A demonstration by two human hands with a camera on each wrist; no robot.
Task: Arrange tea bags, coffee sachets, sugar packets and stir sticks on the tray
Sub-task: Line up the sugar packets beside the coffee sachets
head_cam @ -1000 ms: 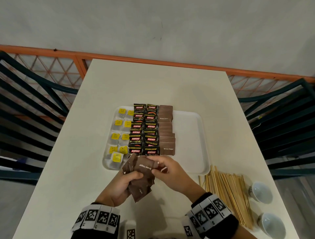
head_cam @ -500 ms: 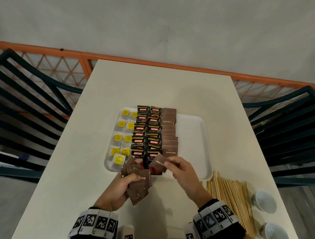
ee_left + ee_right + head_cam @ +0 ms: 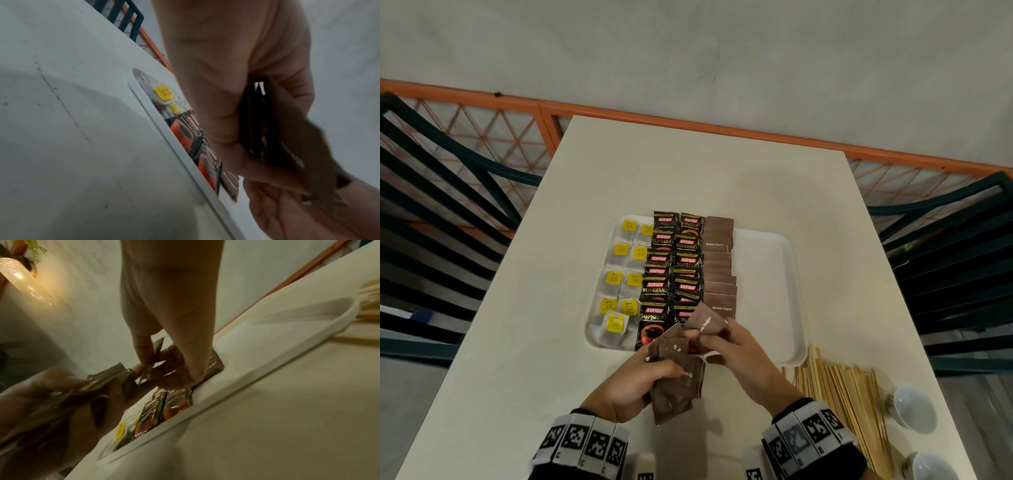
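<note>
Right hand (image 3: 736, 349) pinches one brown sugar packet (image 3: 707, 322) above the near edge of the tray (image 3: 770, 274); left hand (image 3: 640, 380) grips a bundle of sugar packets (image 3: 676, 387) over the tabletop (image 3: 517, 342).

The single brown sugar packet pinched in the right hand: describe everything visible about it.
The brown sugar packet is a small flat brown paper sachet with pale lettering, tilted corner-up. The right hand pinches it between thumb and fingertips just above the near end of the sugar column on the white tray. It hangs over the front coffee sachets, touching only the fingers as far as shows. The right wrist view shows it edge-on, slightly creased.
</note>
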